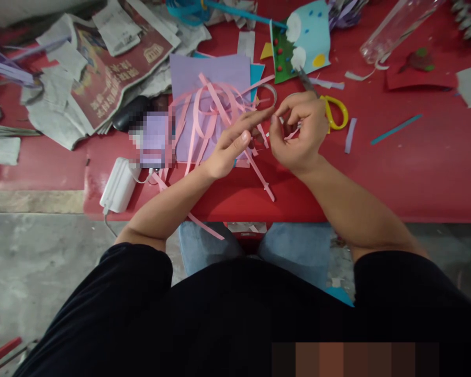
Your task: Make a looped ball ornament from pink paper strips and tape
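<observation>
My left hand (237, 140) reaches over a pile of pink paper strips (209, 118), fingers stretched out and thumb apart. Its fingertips come up to the fingers of my right hand (300, 128). That hand is curled in a pinch, and a bit of pink paper strip (292, 132) shows inside it; the exact grip is partly hidden. Under the pile lies a purple sheet of paper (185, 73), over a blue sheet (257, 76). Just behind my right hand are scissors with yellow handles (339, 112), their blades towards a decorated card (314, 36).
Crumpled newspaper (118, 68) covers the table's left side. A phone (155, 139), a white power bank (120, 184) and a black object (131, 112) lie left of the strips. A clear plastic bottle (396, 31) and a blue strip (396, 129) are on the right.
</observation>
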The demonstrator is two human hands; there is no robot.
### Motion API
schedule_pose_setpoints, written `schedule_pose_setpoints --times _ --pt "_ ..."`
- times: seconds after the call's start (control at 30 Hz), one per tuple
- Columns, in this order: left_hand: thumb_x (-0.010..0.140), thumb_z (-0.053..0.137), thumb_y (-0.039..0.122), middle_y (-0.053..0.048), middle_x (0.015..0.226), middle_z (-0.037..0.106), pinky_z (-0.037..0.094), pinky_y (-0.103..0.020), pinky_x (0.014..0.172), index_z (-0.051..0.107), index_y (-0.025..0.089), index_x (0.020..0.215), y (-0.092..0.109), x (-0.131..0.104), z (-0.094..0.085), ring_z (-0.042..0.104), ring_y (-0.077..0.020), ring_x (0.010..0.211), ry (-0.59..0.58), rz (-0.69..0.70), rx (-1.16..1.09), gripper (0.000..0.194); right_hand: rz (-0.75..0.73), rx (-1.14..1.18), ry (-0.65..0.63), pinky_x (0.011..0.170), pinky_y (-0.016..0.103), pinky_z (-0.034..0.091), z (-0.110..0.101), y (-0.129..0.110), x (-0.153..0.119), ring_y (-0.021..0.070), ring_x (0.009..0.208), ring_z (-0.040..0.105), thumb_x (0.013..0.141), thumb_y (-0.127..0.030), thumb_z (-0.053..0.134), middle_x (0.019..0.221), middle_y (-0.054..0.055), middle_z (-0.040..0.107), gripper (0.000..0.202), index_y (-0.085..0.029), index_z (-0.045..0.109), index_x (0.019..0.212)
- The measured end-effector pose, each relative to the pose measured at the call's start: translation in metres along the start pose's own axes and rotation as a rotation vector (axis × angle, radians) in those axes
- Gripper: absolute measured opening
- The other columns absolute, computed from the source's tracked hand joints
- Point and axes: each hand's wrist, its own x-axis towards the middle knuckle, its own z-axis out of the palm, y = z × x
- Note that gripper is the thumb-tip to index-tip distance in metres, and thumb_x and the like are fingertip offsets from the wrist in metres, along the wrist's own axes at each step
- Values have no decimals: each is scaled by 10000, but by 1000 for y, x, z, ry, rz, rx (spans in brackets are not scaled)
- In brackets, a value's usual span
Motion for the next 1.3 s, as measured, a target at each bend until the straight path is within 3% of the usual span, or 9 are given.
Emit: schedule_pose_setpoints --times 0.17,0.33,0.5,0.67,0.77,0.83,1.03,1.3 --pt "939 532 845 -99 1575 571 612 -356 932 582 378 1565 3 -1 2 702 -205 1053 -40 62 -7 783 69 98 21 800 412 603 0 -6 -1 184 873 692 1084 -696 469 1018 50 648 495 -211 573 1090" --pt "973 473 831 -140 1535 577 597 -366 973 588 322 1567 0 -2 0 688 -200 1036 -21 53 6 791 -30 206 113 592 276 472 -1 -18 7 80 656 536 1051 -545 629 906 -17 569 320 -233 560 1043" --pt "989 521 781 -121 1461 596 589 -349 925 597 319 1562 -2 1 -2 676 -192 1025 -29 150 100 740 127 309 85 770 355 633 1 -26 8 146 833 667 1042 -664 610 991 8 608 401 -280 520 1117" --pt "934 660 750 -124 1498 590 600 -382 954 565 318 1586 -1 2 -1 684 -249 1128 -48 202 248 788 73 326 157 701 352 582 1 -31 9 154 781 599 1014 -739 575 904 2 547 474 -299 446 1131" --pt "922 687 740 -135 1508 589 596 -409 997 553 301 1596 -1 1 0 670 -289 1204 -46 213 275 815 129 325 99 755 390 588 -1 -34 10 182 824 610 1025 -716 552 938 12 597 436 -348 420 1219" --pt "942 668 730 -123 1505 583 601 -396 974 537 316 1606 -2 0 0 684 -265 1154 -50 216 249 794 176 306 50 810 413 593 -2 -35 10 196 873 631 1038 -690 532 991 18 648 408 -384 394 1269" --pt "984 605 729 -85 1441 587 603 -333 884 561 353 1585 -9 4 -2 684 -147 929 -37 238 135 710 129 289 72 644 364 557 -1 -33 13 166 790 631 1031 -719 537 932 4 622 462 -343 348 1222" --pt "1003 558 742 -115 1450 604 598 -324 840 573 323 1574 -6 5 -3 688 -159 952 -35 203 135 707 43 348 100 621 332 549 4 -23 15 135 745 632 1032 -725 564 900 -25 625 482 -337 379 1250"
